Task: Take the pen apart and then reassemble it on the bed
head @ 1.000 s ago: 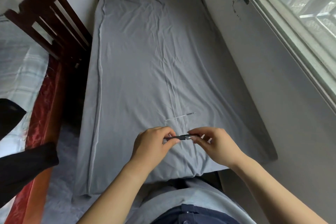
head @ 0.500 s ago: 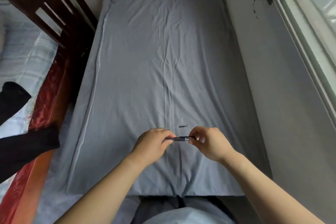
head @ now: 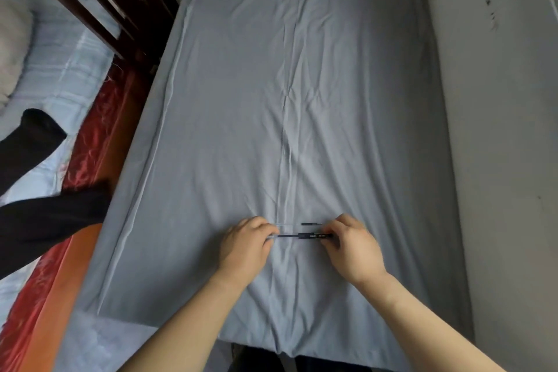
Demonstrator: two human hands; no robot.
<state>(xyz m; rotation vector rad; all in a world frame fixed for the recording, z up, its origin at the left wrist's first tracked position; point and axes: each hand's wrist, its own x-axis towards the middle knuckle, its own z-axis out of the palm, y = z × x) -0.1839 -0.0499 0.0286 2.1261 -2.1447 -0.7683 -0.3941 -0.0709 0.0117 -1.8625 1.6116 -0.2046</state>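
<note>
A dark pen [head: 305,235] stretches level between my hands, just above the grey bed sheet [head: 271,100]. My left hand [head: 246,246] pinches its thin left end, which looks like a slim refill or inner part pulled out of the barrel. My right hand [head: 351,246] grips the thicker dark barrel at the right end. Just beyond the pen, a thin clear refill with a dark tip [head: 299,224] lies flat on the sheet between my hands.
A dark wooden chair [head: 99,0] stands at the bed's upper left. A red-orange bed frame [head: 60,251] and black cloth [head: 45,214] lie to the left. A grey wall [head: 498,160] runs along the bed's right side.
My hands have moved apart, so the pen now shows longer between them, with a thin part drawn out on the left. The view has tilted down toward the bed.
</note>
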